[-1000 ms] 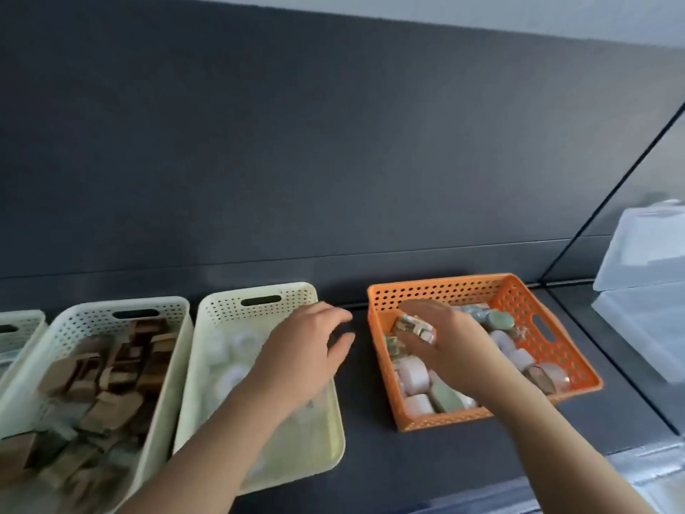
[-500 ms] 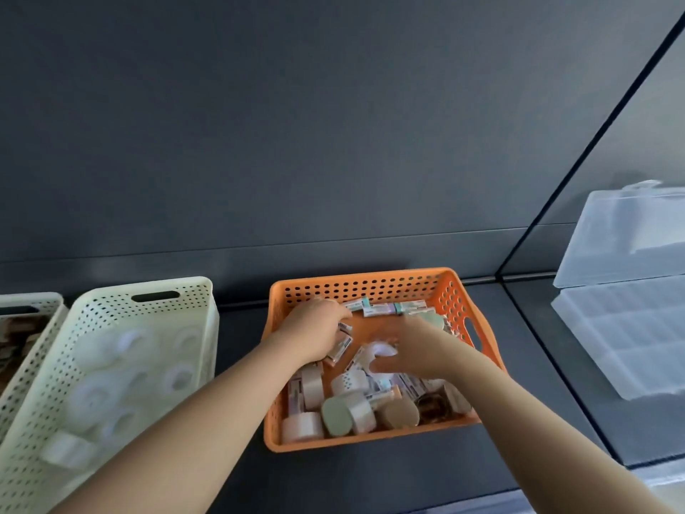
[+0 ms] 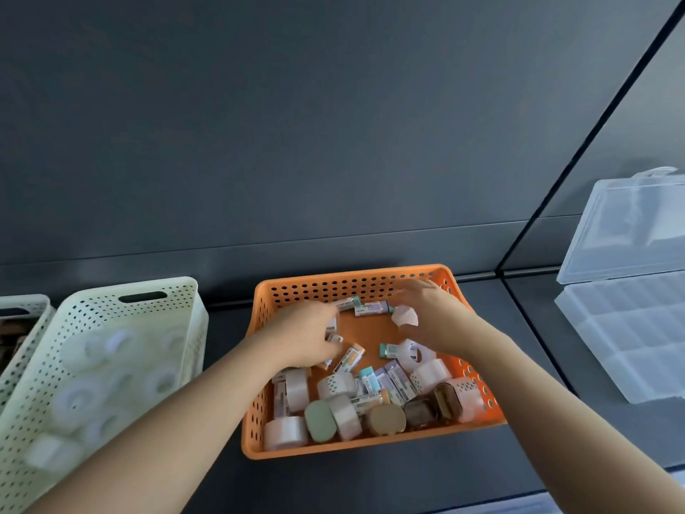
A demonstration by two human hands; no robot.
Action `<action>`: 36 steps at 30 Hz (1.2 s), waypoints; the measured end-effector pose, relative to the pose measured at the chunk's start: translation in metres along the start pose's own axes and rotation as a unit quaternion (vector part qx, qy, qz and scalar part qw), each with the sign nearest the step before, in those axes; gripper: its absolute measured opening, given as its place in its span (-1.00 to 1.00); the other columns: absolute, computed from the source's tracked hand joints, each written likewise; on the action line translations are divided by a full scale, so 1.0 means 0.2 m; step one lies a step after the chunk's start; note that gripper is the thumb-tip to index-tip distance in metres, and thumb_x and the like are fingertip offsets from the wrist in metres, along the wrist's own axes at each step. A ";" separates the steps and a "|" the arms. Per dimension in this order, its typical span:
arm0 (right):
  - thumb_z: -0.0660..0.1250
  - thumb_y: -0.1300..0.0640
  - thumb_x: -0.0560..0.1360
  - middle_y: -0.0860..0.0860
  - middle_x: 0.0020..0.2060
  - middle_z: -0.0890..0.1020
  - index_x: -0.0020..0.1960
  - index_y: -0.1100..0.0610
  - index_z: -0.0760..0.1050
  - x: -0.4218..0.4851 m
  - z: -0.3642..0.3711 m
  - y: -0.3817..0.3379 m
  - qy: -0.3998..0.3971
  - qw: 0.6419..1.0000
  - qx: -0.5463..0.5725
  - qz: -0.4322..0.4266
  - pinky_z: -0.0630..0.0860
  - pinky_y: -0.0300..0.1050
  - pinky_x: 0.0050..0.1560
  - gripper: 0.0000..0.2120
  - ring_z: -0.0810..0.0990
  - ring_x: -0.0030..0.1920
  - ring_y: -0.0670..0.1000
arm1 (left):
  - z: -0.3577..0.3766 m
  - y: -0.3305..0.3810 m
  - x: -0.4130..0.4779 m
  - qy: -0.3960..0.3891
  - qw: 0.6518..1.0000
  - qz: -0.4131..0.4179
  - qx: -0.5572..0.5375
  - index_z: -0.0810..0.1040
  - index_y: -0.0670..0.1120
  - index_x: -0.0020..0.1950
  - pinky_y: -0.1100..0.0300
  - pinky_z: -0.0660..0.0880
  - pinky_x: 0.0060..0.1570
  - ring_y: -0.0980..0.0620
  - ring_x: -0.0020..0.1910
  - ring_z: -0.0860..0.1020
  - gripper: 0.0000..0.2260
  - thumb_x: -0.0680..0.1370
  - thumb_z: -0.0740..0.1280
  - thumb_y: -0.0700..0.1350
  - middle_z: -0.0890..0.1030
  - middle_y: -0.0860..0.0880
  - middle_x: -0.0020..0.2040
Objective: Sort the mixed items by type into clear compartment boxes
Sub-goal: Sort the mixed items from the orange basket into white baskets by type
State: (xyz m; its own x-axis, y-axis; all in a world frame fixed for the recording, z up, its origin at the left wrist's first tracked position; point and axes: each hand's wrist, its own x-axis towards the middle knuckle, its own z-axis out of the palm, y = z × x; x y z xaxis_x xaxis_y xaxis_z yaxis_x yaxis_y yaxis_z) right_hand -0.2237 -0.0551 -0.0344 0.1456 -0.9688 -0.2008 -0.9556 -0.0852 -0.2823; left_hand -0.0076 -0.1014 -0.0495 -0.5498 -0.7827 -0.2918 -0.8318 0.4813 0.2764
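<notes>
An orange perforated basket (image 3: 352, 285) sits on the dark counter, holding small labelled boxes (image 3: 394, 378), white tape rolls (image 3: 296, 389) and round tins (image 3: 385, 419). Both hands are inside it. My left hand (image 3: 302, 335) curls its fingers round a few small labelled boxes at the basket's left side. My right hand (image 3: 432, 313) reaches over the far right corner, fingers spread, with a white tape roll (image 3: 404, 315) under its palm. A clear compartment box (image 3: 630, 339) stands open at the right.
A pale green perforated basket (image 3: 111, 302) with white tape rolls stands left of the orange one. A second pale basket (image 3: 22, 309) shows at the far left edge. A dark wall runs close behind the baskets. A seam divides the counter right of the orange basket.
The view has shifted right, bringing the orange basket to the centre. My left hand moved from over the green basket into the orange one. My right hand moved to the far right corner.
</notes>
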 end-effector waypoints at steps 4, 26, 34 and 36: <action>0.34 0.13 0.52 -0.07 0.39 0.42 0.35 0.01 0.46 -0.01 0.00 -0.06 0.043 0.997 0.028 -0.050 0.32 -0.14 0.36 -0.60 0.37 0.37 -0.02 | 0.01 0.02 0.03 -0.021 0.991 -0.056 0.119 0.56 -0.03 -0.07 0.16 0.46 -0.19 0.03 -0.16 0.53 -0.65 0.37 0.48 0.20 0.56 0.04 -0.18; 0.43 -0.03 0.45 -0.11 0.12 0.62 0.19 -0.03 0.60 0.14 0.15 -0.20 -0.106 0.985 -0.057 -0.126 0.30 -0.07 0.31 -0.68 0.39 0.20 -0.03 | -0.11 -0.09 -0.19 0.100 0.952 -0.060 -0.283 0.49 0.04 0.20 0.18 0.49 -0.18 0.11 -0.05 0.55 -0.79 0.57 0.32 0.01 0.56 0.08 0.02; 0.40 0.05 0.48 -0.14 -0.08 0.53 0.06 0.03 0.56 0.10 0.14 -0.15 -0.071 0.991 0.022 -0.110 0.38 -0.22 0.03 -0.83 0.43 -0.02 -0.10 | -0.01 -0.06 -0.05 0.099 0.968 -0.088 -0.214 0.42 -0.08 0.01 0.13 0.34 -0.38 0.02 -0.38 0.42 -0.94 0.56 0.24 -0.12 0.55 -0.05 -0.20; 0.39 0.12 0.50 -0.13 -0.10 0.57 0.03 0.03 0.56 0.07 0.09 -0.09 -0.026 0.991 0.109 -0.071 0.51 -0.25 -0.02 -0.88 0.55 -0.06 -0.10 | 0.03 -0.04 0.01 0.125 0.970 -0.087 -0.191 0.52 -0.05 -0.04 0.13 0.40 -0.42 0.05 -0.40 0.48 -0.95 0.51 0.30 -0.13 0.56 0.00 -0.27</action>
State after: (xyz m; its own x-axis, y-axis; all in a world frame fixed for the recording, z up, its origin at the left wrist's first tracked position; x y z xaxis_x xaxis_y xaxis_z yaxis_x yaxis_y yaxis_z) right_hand -0.1994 -0.0626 -0.0484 0.2927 -0.9371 -0.1902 -0.8473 -0.1620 -0.5059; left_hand -0.0026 -0.1050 -0.0571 -0.3294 -0.9327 -0.1470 -0.7952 0.1901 0.5758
